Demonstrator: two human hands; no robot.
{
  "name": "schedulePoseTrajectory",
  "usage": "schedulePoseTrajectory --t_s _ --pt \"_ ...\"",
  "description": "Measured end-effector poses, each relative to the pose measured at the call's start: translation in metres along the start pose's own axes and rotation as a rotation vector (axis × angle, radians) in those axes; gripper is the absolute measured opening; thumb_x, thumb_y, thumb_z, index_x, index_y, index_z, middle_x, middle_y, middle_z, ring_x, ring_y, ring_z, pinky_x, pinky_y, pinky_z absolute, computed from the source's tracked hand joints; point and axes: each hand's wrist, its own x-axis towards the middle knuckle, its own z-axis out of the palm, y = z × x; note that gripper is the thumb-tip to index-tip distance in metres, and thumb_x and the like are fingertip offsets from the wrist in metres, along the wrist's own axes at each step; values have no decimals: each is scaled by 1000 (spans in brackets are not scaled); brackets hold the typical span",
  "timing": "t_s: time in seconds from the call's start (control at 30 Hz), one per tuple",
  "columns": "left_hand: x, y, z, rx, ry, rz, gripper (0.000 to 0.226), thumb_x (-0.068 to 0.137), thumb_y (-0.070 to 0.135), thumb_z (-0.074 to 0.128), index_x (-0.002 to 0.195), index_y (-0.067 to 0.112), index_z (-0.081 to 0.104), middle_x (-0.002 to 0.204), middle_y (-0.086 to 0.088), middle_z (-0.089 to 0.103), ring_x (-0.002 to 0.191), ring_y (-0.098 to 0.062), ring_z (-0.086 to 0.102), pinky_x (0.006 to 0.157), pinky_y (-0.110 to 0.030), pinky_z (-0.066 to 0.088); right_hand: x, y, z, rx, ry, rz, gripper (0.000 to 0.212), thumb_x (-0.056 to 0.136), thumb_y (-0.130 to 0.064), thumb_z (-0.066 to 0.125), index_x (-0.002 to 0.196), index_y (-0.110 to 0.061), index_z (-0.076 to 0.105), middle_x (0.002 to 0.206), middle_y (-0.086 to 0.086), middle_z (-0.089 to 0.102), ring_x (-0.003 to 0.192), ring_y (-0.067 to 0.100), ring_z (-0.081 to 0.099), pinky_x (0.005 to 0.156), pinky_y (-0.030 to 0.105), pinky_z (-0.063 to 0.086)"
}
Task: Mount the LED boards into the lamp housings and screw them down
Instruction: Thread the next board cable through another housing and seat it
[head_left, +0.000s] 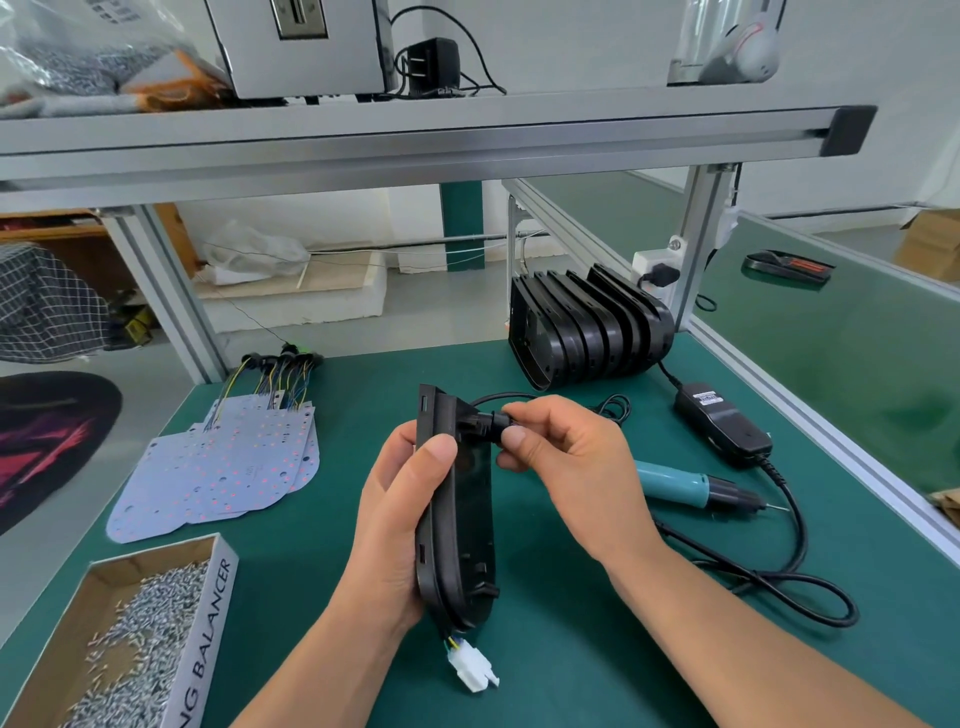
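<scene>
My left hand (400, 514) grips a black lamp housing (460, 525), held on edge above the green mat. A white connector (475, 670) on short wires hangs from the housing's lower end. My right hand (566, 457) pinches a black cable plug (491, 423) at the upper back of the housing. White LED boards (223, 467) with coloured wires lie fanned out to the left. More black housings (587, 327) stand in a row at the back right. A teal electric screwdriver (696, 486) lies to the right of my hands.
An open cardboard box of screws (140, 639) sits at the near left. A black power adapter (722, 423) and its looping cable (779, 577) lie on the right. An aluminium shelf frame (415, 140) runs overhead, with its posts at the back.
</scene>
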Motion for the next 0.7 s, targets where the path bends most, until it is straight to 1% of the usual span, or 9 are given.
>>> schedulePoseTrajectory --t_s 0.07,0.13,0.27,0.33,0.5,0.6,0.7 --pt "0 0 -2 0 0 -2 59 82 52 79 118 8 63 92 -12 57 74 -21 53 58 -32 49 2 0 -1 -32 -17 24 17 100 -2 71 109 -15 78 91 5 81 79 22 80 76 21 59" --pt "1 1 -2 9 -1 3 62 82 53 78 120 7 62 94 -13 57 75 -21 53 58 -32 49 2 0 -2 -51 -31 21 17 100 -2 70 110 -14 78 91 5 81 80 22 80 76 21 59" --pt "1 1 -2 18 1 15 65 81 52 80 124 6 61 97 -14 59 81 -25 51 61 -32 48 -2 -1 -3 -77 -28 -34 22 100 -2 70 111 -19 79 91 0 81 80 19 80 78 21 59" --pt "1 2 -2 15 1 8 65 81 50 80 124 6 61 98 -14 58 84 -27 48 63 -33 46 -2 -2 -4 -82 -17 -53 24 100 -1 70 110 -20 80 90 -1 81 78 18 79 78 21 59" --pt "1 1 0 10 -4 3 63 78 48 81 122 7 62 99 -15 60 87 -28 48 65 -36 44 -2 -5 -3 -104 1 -79 31 99 -1 72 104 -31 80 88 -4 81 76 16 79 77 19 58" --pt "1 1 1 9 -1 -7 63 77 48 81 122 8 62 99 -14 62 86 -27 50 66 -37 44 -3 -4 -3 -121 22 -96 29 99 -2 72 104 -30 80 90 -6 80 76 16 79 77 20 59" --pt "1 1 0 8 -12 -12 63 78 47 81 123 8 61 99 -13 64 82 -25 55 63 -35 49 -3 -3 -2 -205 21 -151 27 98 -4 74 105 -29 81 91 -11 79 76 13 79 77 19 58"
